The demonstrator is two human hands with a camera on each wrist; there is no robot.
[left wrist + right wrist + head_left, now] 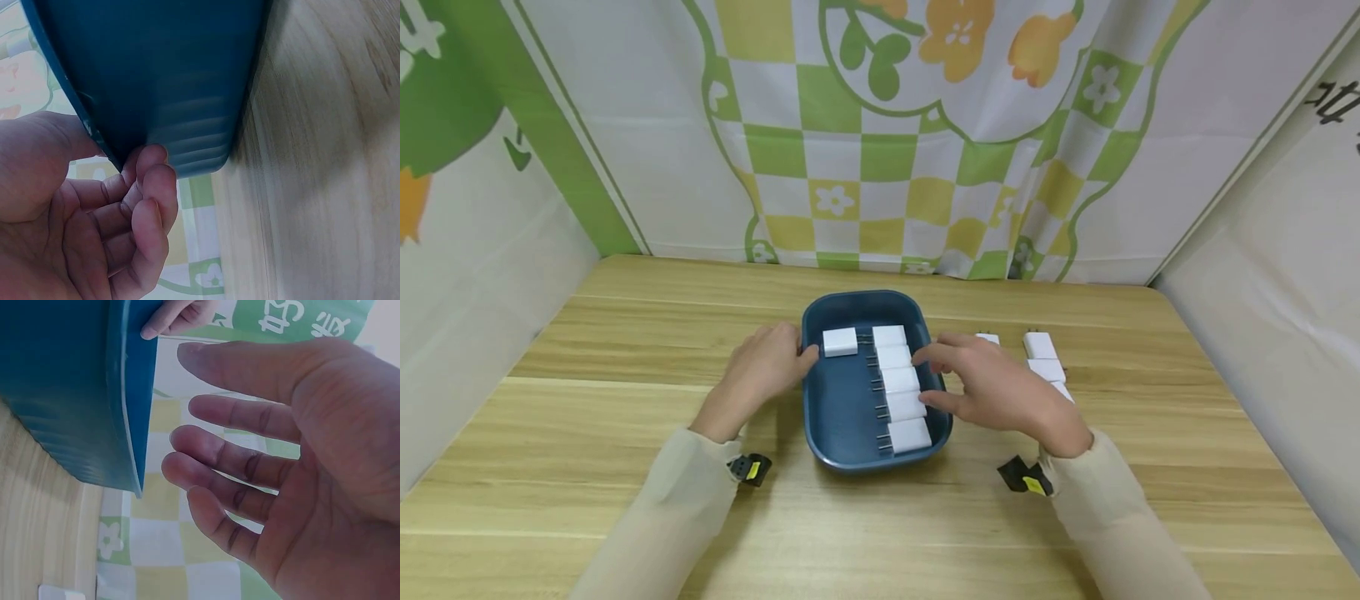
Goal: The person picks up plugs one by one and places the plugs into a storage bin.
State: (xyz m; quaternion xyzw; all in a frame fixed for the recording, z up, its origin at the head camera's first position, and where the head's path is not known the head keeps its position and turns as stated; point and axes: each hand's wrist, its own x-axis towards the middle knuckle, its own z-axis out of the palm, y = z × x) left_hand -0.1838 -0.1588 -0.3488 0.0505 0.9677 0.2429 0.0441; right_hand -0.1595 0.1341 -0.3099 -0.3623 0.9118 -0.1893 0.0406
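A dark blue plastic bin (842, 421) stands mid-table with white plug adapters in it. Several of these adapters (901, 379) form a column along its right side, metal prongs pointing left. One more adapter (839, 342) lies at the upper left, its prongs toward the column. My left hand (765, 367) pinches the bin's left rim; in the left wrist view the thumb is inside the wall and the curled fingers (156, 194) are outside. Over the right rim hovers my right hand (992, 379), thumb and fingers (231, 419) apart with nothing between them.
On the table to the right of the bin lie more white adapters (1047, 369), partly hidden behind the right hand. A patterned curtain (880, 183) hangs along the table's back edge, and light cloth walls (1270, 225) flank both sides.
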